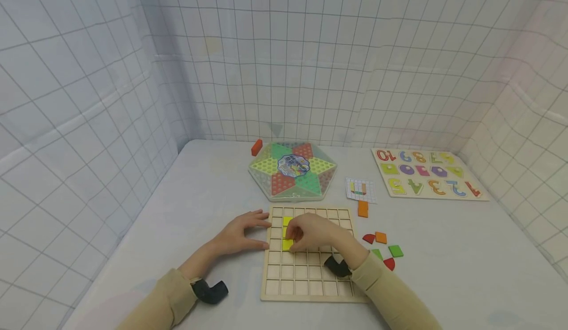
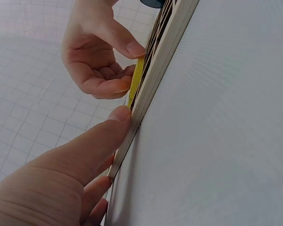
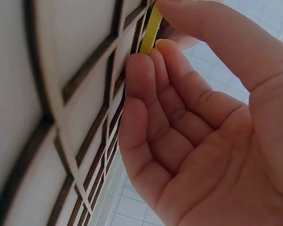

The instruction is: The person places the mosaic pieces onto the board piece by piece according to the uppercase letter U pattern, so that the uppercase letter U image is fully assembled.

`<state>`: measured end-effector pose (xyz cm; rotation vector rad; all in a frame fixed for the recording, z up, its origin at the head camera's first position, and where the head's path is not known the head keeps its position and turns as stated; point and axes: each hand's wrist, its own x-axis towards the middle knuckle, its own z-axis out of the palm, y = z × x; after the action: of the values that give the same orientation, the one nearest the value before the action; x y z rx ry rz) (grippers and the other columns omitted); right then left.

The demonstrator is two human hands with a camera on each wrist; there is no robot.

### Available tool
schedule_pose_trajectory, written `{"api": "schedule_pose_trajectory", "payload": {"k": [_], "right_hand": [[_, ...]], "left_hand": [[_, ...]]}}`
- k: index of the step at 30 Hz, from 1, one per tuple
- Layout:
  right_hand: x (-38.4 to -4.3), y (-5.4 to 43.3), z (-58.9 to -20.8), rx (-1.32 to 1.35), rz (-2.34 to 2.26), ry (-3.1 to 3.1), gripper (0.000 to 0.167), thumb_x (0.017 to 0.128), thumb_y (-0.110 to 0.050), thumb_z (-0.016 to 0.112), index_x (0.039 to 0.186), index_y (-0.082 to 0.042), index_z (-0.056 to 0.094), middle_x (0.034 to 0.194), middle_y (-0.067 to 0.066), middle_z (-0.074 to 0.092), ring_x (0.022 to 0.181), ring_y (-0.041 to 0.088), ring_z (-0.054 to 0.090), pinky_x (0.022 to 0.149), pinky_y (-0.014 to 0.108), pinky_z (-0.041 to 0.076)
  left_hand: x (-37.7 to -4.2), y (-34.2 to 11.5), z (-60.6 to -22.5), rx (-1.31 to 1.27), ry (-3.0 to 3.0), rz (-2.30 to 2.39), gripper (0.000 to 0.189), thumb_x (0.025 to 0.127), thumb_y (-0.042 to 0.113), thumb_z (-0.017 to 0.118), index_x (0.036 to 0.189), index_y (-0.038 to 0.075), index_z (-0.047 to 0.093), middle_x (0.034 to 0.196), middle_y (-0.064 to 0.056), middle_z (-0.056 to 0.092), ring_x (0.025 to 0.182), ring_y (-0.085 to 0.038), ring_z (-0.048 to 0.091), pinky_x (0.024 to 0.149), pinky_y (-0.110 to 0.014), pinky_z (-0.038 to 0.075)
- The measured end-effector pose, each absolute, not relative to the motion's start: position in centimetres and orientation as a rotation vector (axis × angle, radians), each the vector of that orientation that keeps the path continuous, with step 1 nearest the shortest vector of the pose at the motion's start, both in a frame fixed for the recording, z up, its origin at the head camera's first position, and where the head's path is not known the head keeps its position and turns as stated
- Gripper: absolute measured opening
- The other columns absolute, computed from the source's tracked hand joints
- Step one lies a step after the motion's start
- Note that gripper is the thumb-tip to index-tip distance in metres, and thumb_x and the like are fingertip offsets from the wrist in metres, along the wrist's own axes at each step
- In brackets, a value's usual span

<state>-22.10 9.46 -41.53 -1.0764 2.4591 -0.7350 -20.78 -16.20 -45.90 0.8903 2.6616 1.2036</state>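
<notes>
A square wooden grid board [image 1: 301, 298] lies flat in front of me. My right hand [image 1: 310, 231] is over its upper left part and pinches a yellow square tile [image 3: 152, 32] between thumb and fingers at the grid. Just behind those fingers another yellow tile [image 1: 287, 220] sits in a grid cell; the hand partly hides the yellow column. At the board's left edge rests my left hand [image 1: 241, 232], its thumb and fingers spread along the rim. In the left wrist view, the left thumb [image 2: 117, 114] tip lies right beside the yellow tile's lower end.
Right of the board lie loose tiles, among them a green square [image 1: 396, 251], an orange square [image 1: 381, 238] and a red quarter-round [image 1: 389, 264]. Behind are a pattern card [image 1: 370, 187], an orange piece [image 1: 363, 208], a hexagonal game board [image 1: 296, 192], a red block [image 1: 257, 147] and a number puzzle [image 1: 426, 172].
</notes>
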Motion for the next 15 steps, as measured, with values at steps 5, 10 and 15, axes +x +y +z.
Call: {"api": "schedule_pose_trajectory", "payload": {"k": [5,10,15], "right_hand": [[-21.95,9.39,-41.63,-1.069,-0.744,2.469,0.017,0.078,-0.022,0.077,0.088,-0.020,0.065,0.078,-0.011,0.058,0.070,0.004,0.053,0.066,0.021,0.047],[-21.89,9.39,-41.57,-1.054,-0.757,2.476,0.017,0.077,-0.020,0.078,0.088,-0.019,0.065,0.078,-0.009,0.058,0.070,0.006,0.053,0.065,0.021,0.047],[-21.88,9.36,-41.50,-1.053,-0.750,2.485,0.017,0.077,-0.021,0.078,0.088,-0.019,0.065,0.079,-0.009,0.059,0.071,0.004,0.054,0.066,0.021,0.048]], "left_hand": [[-20.82,-16.21,-45.91,0.877,2.657,1.210,0.052,0.073,0.043,0.078,0.117,0.017,0.067,0.140,-0.003,0.048,0.136,-0.028,0.030,0.109,-0.054,0.024],[-20.89,-16.22,-46.05,0.889,2.661,1.207,0.052,0.074,0.042,0.078,0.118,0.017,0.067,0.139,-0.004,0.048,0.136,-0.030,0.031,0.108,-0.055,0.024],[-20.93,-16.23,-46.14,0.905,2.668,1.209,0.051,0.075,0.042,0.077,0.118,0.016,0.066,0.139,-0.006,0.049,0.135,-0.032,0.031,0.107,-0.056,0.024]]}}
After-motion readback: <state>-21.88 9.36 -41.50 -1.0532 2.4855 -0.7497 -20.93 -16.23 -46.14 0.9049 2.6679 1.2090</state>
